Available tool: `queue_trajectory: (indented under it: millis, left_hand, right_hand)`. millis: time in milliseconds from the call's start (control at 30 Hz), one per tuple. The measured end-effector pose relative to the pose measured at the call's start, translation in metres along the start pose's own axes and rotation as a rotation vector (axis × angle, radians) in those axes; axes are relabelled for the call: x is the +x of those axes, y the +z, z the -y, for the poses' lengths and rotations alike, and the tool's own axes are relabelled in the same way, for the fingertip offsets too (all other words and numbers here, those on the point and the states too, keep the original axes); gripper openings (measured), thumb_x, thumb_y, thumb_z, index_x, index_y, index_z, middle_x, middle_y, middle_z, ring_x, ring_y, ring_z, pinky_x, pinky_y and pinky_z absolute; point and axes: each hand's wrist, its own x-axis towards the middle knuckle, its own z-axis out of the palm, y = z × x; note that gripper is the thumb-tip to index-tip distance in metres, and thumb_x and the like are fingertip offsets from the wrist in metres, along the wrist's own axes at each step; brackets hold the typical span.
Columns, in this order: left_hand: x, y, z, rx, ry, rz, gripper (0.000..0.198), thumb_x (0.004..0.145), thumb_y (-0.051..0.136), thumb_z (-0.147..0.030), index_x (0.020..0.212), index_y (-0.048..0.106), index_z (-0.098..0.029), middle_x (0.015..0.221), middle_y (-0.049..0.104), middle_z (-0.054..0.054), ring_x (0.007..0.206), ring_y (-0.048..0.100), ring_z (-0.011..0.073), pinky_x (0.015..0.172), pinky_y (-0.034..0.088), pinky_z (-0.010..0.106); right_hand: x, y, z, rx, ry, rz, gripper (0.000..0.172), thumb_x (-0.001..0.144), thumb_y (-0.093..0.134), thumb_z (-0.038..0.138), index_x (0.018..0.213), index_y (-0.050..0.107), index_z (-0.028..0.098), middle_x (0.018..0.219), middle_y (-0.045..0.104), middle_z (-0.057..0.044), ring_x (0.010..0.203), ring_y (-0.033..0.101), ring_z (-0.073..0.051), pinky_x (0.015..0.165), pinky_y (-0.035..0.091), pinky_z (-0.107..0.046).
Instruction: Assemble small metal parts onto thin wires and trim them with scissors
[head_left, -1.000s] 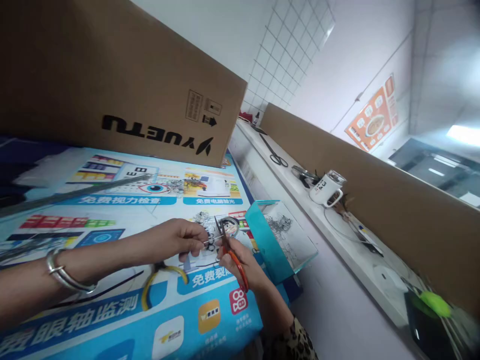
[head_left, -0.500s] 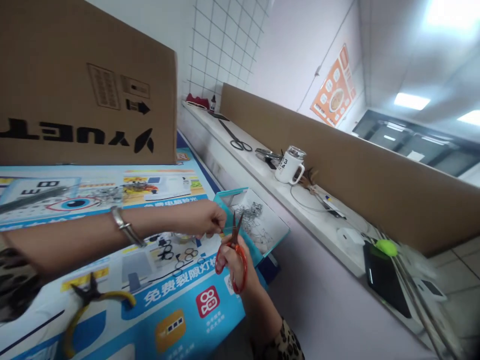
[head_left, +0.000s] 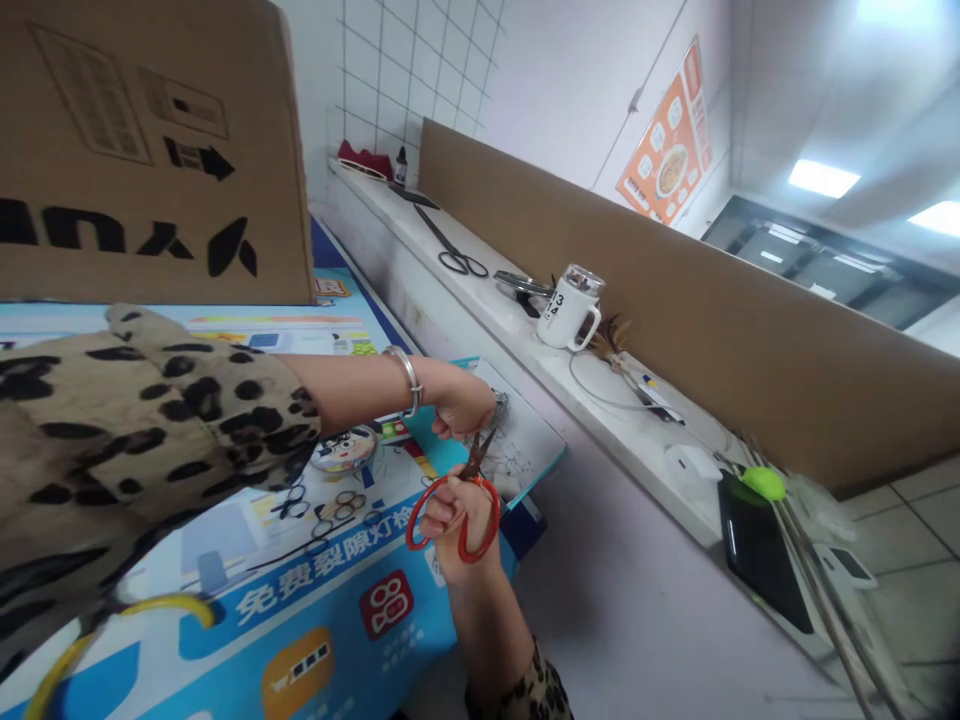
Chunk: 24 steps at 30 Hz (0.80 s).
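Observation:
My right hand [head_left: 459, 515] grips a pair of scissors [head_left: 474, 463] with red handles, fingers through the loops, the blades partly open and pointing up. Just beyond the blade tips, my left hand [head_left: 463, 402] hangs over a shallow teal-and-white box [head_left: 541, 440]. Its fingers are curled together, and whatever they may hold is hidden. Thin silvery wire pieces [head_left: 504, 405] lie tangled inside that box. Beneath my left forearm are a round tin with a cartoon face [head_left: 345, 447] and several small dark rings [head_left: 349, 505] on the printed table cover [head_left: 322, 590].
Yellow-handled pliers [head_left: 169, 605] lie at the lower left, partly behind my sleeve. A large cardboard box [head_left: 150, 200] stands at the back left. Along the white ledge [head_left: 645, 480] are black scissors [head_left: 457, 255], a white mug [head_left: 570, 310] and a black phone [head_left: 761, 550].
My left hand has moved right, from beside the scissors' tips to over the teal box. The scissors' blades have spread slightly and tilted rightward. The camera view has shifted.

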Motion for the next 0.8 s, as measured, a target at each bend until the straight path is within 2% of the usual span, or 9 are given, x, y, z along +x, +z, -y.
queue_trajectory:
  millis: [100, 167, 300, 433, 533, 633, 667, 733, 800]
  left_hand:
    - [-0.001, -0.003, -0.006, 0.112, -0.081, 0.250, 0.024, 0.045, 0.063, 0.006, 0.039, 0.061, -0.017, 0.033, 0.056, 0.003, 0.038, 0.053, 0.0194, 0.051, 0.043, 0.029]
    - [-0.002, -0.006, -0.010, 0.168, -0.101, 0.332, 0.022, 0.047, 0.062, 0.005, 0.042, 0.063, -0.017, 0.037, 0.059, 0.004, 0.040, 0.055, 0.0206, 0.053, 0.043, 0.030]
    - [0.005, -0.007, -0.018, 0.266, -0.103, 0.393, 0.024, 0.046, 0.061, 0.006, 0.039, 0.061, -0.017, 0.037, 0.059, 0.005, 0.047, 0.057, 0.0225, 0.060, 0.042, 0.032]
    - [0.011, -0.012, -0.023, 0.298, -0.088, 0.355, 0.030, 0.038, 0.057, 0.012, 0.033, 0.054, -0.017, 0.031, 0.051, 0.002, 0.052, 0.057, 0.0228, 0.063, 0.041, 0.031]
    - [-0.003, -0.024, -0.017, 0.260, -0.078, 0.282, 0.021, 0.048, 0.062, 0.003, 0.043, 0.061, -0.017, 0.039, 0.059, 0.002, 0.050, 0.057, 0.0213, 0.061, 0.041, 0.031]
    - [-0.034, -0.029, 0.006, 0.095, -0.059, 0.105, 0.009, 0.068, 0.061, -0.015, 0.063, 0.068, -0.019, 0.058, 0.070, 0.001, 0.058, 0.063, 0.0186, 0.063, 0.044, 0.027]
    - [-0.046, -0.027, 0.017, -0.166, -0.071, -0.020, 0.006, 0.070, 0.064, -0.020, 0.066, 0.068, -0.018, 0.062, 0.071, 0.001, 0.060, 0.064, 0.0184, 0.063, 0.045, 0.026]
    - [-0.073, -0.018, 0.041, -0.649, -0.070, -0.232, 0.013, 0.074, 0.071, -0.030, 0.075, 0.070, -0.017, 0.072, 0.073, 0.003, 0.067, 0.065, 0.0174, 0.064, 0.047, 0.025]
    - [-0.101, -0.005, 0.063, -0.938, -0.070, -0.454, 0.020, 0.072, 0.079, -0.033, 0.078, 0.072, -0.015, 0.079, 0.073, 0.004, 0.070, 0.063, 0.0140, 0.064, 0.046, 0.022]
  right_hand:
    - [-0.001, -0.001, 0.000, 0.027, 0.033, -0.019, 0.034, 0.070, 0.073, 0.024, 0.090, 0.046, 0.023, 0.064, 0.038, 0.009, 0.049, 0.031, -0.007, 0.048, 0.019, -0.020]
    - [-0.001, -0.001, 0.000, 0.032, 0.038, -0.027, 0.034, 0.070, 0.074, 0.024, 0.091, 0.047, 0.023, 0.064, 0.039, 0.008, 0.049, 0.031, -0.007, 0.048, 0.020, -0.020]
    - [-0.002, 0.002, 0.000, 0.036, 0.018, -0.068, 0.036, 0.067, 0.075, 0.024, 0.090, 0.049, 0.022, 0.062, 0.037, 0.010, 0.047, 0.026, -0.005, 0.045, 0.015, -0.018]
    - [-0.004, 0.006, 0.001, -0.017, 0.020, -0.083, 0.036, 0.064, 0.076, 0.022, 0.086, 0.048, 0.022, 0.060, 0.035, 0.010, 0.046, 0.023, -0.004, 0.043, 0.013, -0.017]
    - [-0.008, 0.007, -0.001, -0.078, 0.027, -0.052, 0.035, 0.064, 0.075, 0.025, 0.087, 0.049, 0.021, 0.061, 0.039, 0.009, 0.048, 0.032, -0.006, 0.043, 0.023, -0.017]
    - [-0.011, 0.010, -0.007, -0.185, -0.019, -0.018, 0.032, 0.068, 0.074, 0.032, 0.090, 0.052, 0.021, 0.063, 0.044, 0.007, 0.050, 0.040, -0.008, 0.045, 0.033, -0.020]
    - [-0.012, 0.012, -0.010, -0.223, -0.030, 0.004, 0.031, 0.070, 0.073, 0.033, 0.090, 0.053, 0.020, 0.064, 0.046, 0.006, 0.050, 0.041, -0.009, 0.045, 0.034, -0.021]
    - [-0.012, 0.017, -0.016, -0.290, -0.041, 0.060, 0.027, 0.073, 0.071, 0.034, 0.089, 0.054, 0.020, 0.065, 0.048, 0.005, 0.050, 0.043, -0.009, 0.045, 0.036, -0.022]
    - [-0.011, 0.025, -0.024, -0.339, -0.030, 0.136, 0.024, 0.077, 0.069, 0.033, 0.089, 0.054, 0.020, 0.064, 0.050, 0.005, 0.048, 0.044, -0.009, 0.045, 0.036, -0.023]
